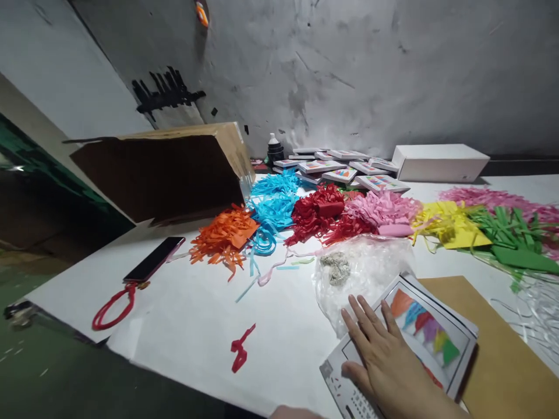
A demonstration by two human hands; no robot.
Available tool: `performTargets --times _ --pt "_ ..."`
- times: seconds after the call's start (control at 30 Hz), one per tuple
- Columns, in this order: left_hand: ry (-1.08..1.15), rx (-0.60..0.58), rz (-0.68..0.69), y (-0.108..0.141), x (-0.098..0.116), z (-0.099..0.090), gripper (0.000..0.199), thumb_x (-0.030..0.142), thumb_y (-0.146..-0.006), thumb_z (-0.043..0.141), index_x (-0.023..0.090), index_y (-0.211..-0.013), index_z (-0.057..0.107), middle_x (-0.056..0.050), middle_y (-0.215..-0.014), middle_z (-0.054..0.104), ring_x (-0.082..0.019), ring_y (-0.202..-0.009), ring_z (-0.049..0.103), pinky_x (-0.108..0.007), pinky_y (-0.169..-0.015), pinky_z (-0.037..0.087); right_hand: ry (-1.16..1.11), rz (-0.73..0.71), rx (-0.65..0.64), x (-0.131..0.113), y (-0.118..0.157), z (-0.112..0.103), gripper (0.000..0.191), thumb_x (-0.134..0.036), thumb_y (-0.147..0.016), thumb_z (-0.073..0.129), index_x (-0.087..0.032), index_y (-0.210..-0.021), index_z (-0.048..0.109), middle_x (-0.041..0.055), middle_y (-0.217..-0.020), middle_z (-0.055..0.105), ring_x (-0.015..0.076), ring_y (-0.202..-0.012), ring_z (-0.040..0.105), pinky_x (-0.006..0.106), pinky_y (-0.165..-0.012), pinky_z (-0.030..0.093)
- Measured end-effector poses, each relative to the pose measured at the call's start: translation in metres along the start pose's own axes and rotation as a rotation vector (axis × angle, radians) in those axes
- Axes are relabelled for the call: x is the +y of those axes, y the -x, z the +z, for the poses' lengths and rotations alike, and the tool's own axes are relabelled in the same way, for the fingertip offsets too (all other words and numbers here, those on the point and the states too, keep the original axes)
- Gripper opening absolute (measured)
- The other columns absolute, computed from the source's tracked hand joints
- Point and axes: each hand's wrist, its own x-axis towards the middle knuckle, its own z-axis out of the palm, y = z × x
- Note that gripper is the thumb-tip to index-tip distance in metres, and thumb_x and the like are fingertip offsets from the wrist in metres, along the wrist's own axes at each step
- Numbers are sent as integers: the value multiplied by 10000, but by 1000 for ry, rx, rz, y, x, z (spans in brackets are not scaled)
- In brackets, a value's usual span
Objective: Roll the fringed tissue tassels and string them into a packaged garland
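"What's over on the left?"

"A carton (152, 174) on its side, mouth towards us, then a phone (154, 260) with a red cord. I can't see into the carton's dark inside, so I couldn't say whether anything's packed."

"And next along?"

"Orange strips (227, 233), blue strips (273, 209), and a red scrap (239, 352) nearer us. Just a sliver of the left hand (297, 413) shows at the bottom edge; I can't tell if it grips anything."

"Anything look done?"

"Flat packs (321, 166) lie heaped at the back, by the wall. I'd call those made up, though their insides are hidden. In front, dark red strips (314, 212) and pink strips (384, 208) lie loose, so I'd guess plenty's left."

"The right hand (388, 361)?"

"Spread flat on a printed packet (430, 334), fingers loose, nothing clenched. The packet's near us, between the clear plastic (371, 267) and the brown sheet (502, 349), overlapping both. Whether it's complete, I can't tell."

"Far right?"

"Yellow strips (449, 224) and green strips (510, 230), unwrapped too."
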Motion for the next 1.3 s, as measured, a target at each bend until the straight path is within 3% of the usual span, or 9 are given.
performTargets --times 0.13,0.23,0.4,0.57,0.77,0.93,1.1,1.2,1.3 --pt "-149 -74 301 -30 -14 8 403 420 -835 780 338 -1222 705 -62 -1261 719 -333 -1260 616 -493 -1118 455 18 10 84 2 6 12 754 -278 -922 573 -176 -1593 244 166 -1637 186 357 -1522 171 697 -1184 84" --pt "-635 -95 801 -49 -31 27 548 245 -947 649 385 -1454 499 -30 -1344 685 -335 -1346 545 -577 -1200 287 -12 16 56 8 3 17 756 -229 -902 585 -167 -1584 265 188 -1631 198 369 -1512 200 681 -1154 241" --pt "-1212 170 1309 -66 -46 45 637 225 -937 672 355 -1504 413 -14 -1304 705 -299 -1299 593 -620 -1229 69 -47 23 42 29 11 8 652 -235 -975 489 -196 -1585 262 87 -1655 187 218 -1539 138 452 -1200 307" --pt "-1321 186 1291 -62 -31 42 500 284 -946 663 321 -1425 526 -25 -1313 699 -298 -1319 576 -566 -1244 110 -74 140 88 35 8 8 656 -190 -929 528 -194 -1557 339 158 -1645 183 376 -1525 133 746 -1143 130" --pt "-1360 152 1288 -53 -12 38 482 292 -959 642 296 -1427 526 -70 -1437 607 -316 -1462 391 -559 -1243 75 -182 205 254 38 21 -24 476 -216 -1001 417 -221 -1475 465 104 -1618 330 241 -1499 290 446 -1158 386" --pt "-1440 275 1230 -49 -11 35 609 203 -930 659 178 -1498 439 -208 -1638 249 -354 -1524 233 -568 -1236 1 -496 993 753 25 104 -40 445 -522 -957 511 -241 -1298 564 110 -1334 623 243 -1083 678 305 -765 600" --pt "-1273 139 1086 -46 -20 39 986 396 -911 687 155 -1617 42 -242 -1664 75 -365 -1542 123 -577 -1226 131 -764 1078 392 7 115 -12 966 -661 -794 636 -153 -1544 299 103 -1042 733 224 -667 697 347 -610 575" --pt "-1044 75 981 -39 -17 40 1032 462 -900 689 246 -1621 -16 -187 -1684 79 -343 -1526 215 -507 -1210 276 -952 1091 471 6 88 -10 1157 -613 -741 695 -100 -1596 107 97 -1027 730 223 -619 681 364 -593 566" --pt "-790 195 876 -21 2 31 1010 561 -881 671 336 -1616 17 -109 -1705 41 -335 -1531 201 -482 -1189 338 -1285 1043 600 4 81 -10 1077 -580 -703 757 -128 -1551 271 130 -1118 734 280 -864 740 380 -726 608"
